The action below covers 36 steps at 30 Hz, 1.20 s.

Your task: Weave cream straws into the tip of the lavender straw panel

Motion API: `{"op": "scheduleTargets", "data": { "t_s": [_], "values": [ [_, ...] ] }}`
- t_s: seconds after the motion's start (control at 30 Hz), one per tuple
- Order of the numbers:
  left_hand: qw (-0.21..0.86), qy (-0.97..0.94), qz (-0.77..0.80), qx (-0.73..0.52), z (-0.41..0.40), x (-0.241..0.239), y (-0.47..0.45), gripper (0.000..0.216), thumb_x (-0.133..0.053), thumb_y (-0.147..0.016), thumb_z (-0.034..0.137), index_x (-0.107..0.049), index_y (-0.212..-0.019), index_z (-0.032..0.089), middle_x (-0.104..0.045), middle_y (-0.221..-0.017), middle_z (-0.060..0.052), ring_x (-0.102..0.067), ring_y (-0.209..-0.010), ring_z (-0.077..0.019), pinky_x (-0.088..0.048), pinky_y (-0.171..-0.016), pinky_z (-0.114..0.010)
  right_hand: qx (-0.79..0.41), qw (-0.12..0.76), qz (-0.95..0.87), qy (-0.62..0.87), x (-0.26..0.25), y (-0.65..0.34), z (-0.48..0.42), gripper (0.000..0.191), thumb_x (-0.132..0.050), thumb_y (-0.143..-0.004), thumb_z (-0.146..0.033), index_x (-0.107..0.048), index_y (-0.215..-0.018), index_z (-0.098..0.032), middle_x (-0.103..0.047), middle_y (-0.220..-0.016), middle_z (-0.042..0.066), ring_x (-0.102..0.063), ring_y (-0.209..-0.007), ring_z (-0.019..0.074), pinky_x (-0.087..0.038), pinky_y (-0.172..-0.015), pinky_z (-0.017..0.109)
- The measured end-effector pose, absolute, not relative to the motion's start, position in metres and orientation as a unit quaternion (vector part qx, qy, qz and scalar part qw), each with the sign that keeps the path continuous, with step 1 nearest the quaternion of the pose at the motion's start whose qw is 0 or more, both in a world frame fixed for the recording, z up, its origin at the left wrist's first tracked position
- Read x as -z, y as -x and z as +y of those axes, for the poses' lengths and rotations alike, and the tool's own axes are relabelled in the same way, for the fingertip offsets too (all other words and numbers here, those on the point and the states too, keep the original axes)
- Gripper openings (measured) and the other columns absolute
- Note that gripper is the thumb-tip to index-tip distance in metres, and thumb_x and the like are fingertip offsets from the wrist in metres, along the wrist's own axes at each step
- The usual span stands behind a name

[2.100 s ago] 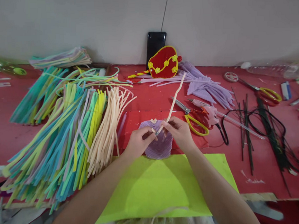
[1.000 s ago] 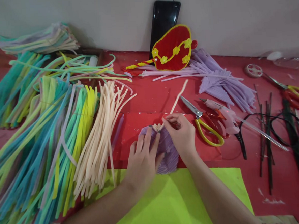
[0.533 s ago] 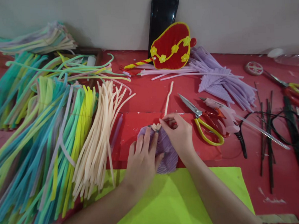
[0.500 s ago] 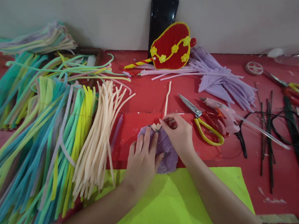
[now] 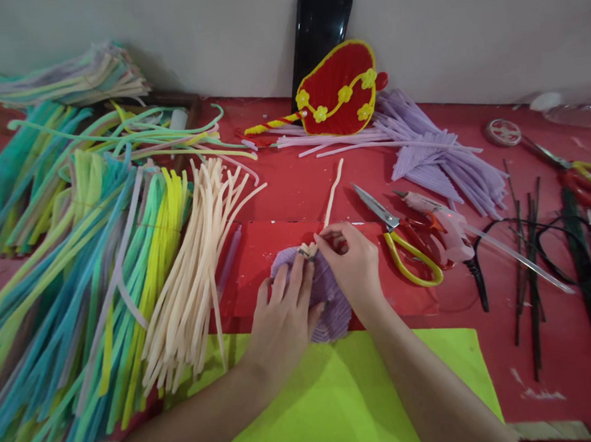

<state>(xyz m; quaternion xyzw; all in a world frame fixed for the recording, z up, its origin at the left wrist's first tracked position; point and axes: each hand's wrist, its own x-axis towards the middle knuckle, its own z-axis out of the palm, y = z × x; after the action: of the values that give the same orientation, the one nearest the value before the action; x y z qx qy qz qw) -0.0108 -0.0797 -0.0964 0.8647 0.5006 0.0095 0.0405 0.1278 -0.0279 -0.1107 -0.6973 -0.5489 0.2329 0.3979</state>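
Note:
A flat purple piece made of pipe cleaners [image 5: 330, 312] lies in front of me, partly covered by my hands. My left hand [image 5: 283, 308] rests flat on it with fingers stretched out, the fingertips at a small folded cream section [image 5: 307, 249] on its far edge. At that same edge my right hand [image 5: 351, 261] pinches a cream pipe cleaner [image 5: 333, 195] between thumb and index finger. Its long free end sticks up and away past the hand. The exact contact between the cream strip and the purple piece is hidden by the fingers.
Bundles of coloured pipe cleaners [image 5: 93, 273] fill the left, beside a cream bundle [image 5: 193, 274]. Scissors [image 5: 399, 238] and a pink glue gun [image 5: 446, 225] lie right. Behind are a red fan-shaped piece [image 5: 337, 88], a phone [image 5: 321, 32] and purple pipe cleaners [image 5: 436, 146]. Yellow-green sheet [image 5: 356, 397] lies nearest.
My left fingertips have shifted slightly over the folded cream section. The cream pipe cleaner's free end leans a little further right. My right hand has barely moved.

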Motion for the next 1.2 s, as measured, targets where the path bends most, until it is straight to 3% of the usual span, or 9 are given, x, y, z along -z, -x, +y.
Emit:
{"op": "scheduleTargets", "data": {
  "t_s": [0.37,0.73,0.9,1.03,1.2],
  "values": [
    [0.043,-0.862,0.505,0.006,-0.08,0.094,0.01,0.052,-0.031,-0.095,0.035,-0.038,-0.14,0.01,-0.043,-0.144,-0.012,-0.047,-0.122,-0.0293,-0.044,-0.091,-0.044,-0.231,0.394,-0.554,0.696,0.111,-0.129,-0.028,0.006,-0.06,-0.079,-0.026,-0.059,-0.075,-0.022,-0.065,-0.073,0.0,-0.058,-0.066,0.0141,-0.047,-0.064,0.028],
    [0.008,-0.865,0.502,-0.025,-0.08,0.096,0.01,0.049,-0.032,-0.095,0.034,-0.044,-0.136,0.008,-0.047,-0.142,-0.01,-0.049,-0.118,-0.0279,-0.043,-0.089,-0.042,-0.258,0.406,-0.546,0.686,0.107,-0.129,-0.028,0.019,-0.062,-0.079,-0.031,-0.065,-0.094,-0.021,-0.068,-0.08,0.002,-0.062,-0.071,0.0143,-0.049,-0.069,0.028],
    [-0.003,-0.86,0.495,-0.123,-0.076,0.097,0.013,0.04,-0.045,-0.092,0.029,-0.051,-0.128,0.012,-0.056,-0.131,-0.012,-0.055,-0.109,-0.0274,-0.041,-0.086,-0.041,-0.302,0.438,-0.523,0.666,0.104,-0.132,-0.029,0.023,-0.061,-0.078,-0.026,-0.062,-0.101,-0.022,-0.066,-0.079,-0.001,-0.057,-0.064,0.0114,-0.047,-0.064,0.027],
    [-0.024,-0.835,0.482,-0.264,-0.064,0.095,0.021,0.03,-0.053,-0.09,0.027,-0.057,-0.117,0.015,-0.066,-0.115,-0.011,-0.059,-0.102,-0.024,-0.039,-0.084,-0.037,-0.368,0.469,-0.495,0.633,0.095,-0.131,-0.035,0.039,-0.064,-0.077,-0.028,-0.054,-0.114,-0.024,-0.063,-0.074,-0.003,-0.052,-0.057,0.01,-0.042,-0.055,0.026],
    [-0.008,-0.844,0.433,-0.317,-0.053,0.093,0.03,0.015,-0.056,-0.089,0.025,-0.061,-0.101,0.018,-0.071,-0.1,-0.005,-0.061,-0.097,-0.0202,-0.037,-0.087,-0.035,-0.457,0.484,-0.468,0.581,0.088,-0.123,-0.044,0.058,-0.067,-0.075,-0.033,-0.046,-0.128,-0.026,-0.062,-0.076,-0.003,-0.058,-0.068,0.0128,-0.048,-0.063,0.028]
  ]
}}
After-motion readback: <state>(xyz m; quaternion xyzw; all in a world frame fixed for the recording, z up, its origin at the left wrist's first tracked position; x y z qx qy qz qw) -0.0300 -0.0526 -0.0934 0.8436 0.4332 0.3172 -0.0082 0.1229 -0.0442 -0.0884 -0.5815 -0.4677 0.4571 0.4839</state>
